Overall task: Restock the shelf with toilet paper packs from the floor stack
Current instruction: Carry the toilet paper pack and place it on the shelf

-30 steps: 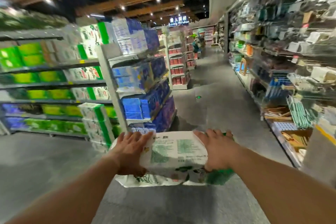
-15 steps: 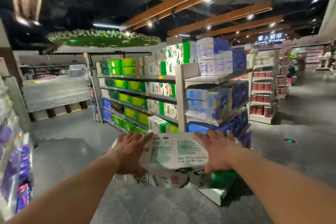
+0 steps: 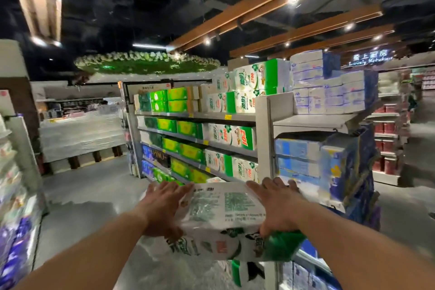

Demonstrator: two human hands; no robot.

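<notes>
Before the shelf [image 3: 263, 125], left hand [image 3: 162, 207] and right hand [image 3: 277, 205] clasp one toilet paper pack [image 3: 223, 221].

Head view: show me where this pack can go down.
Bare: the end shelf's front strip before the blue-white packs, and the grey floor left of the shelving. Green-and-white rows are packed tight. The toilet paper pack occupies left hand and right hand.

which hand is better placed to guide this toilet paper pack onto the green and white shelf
Left, probably. The left hand holds the toilet paper pack on the side facing the green-and-white shelf; the right hand faces the blue packs.
</notes>
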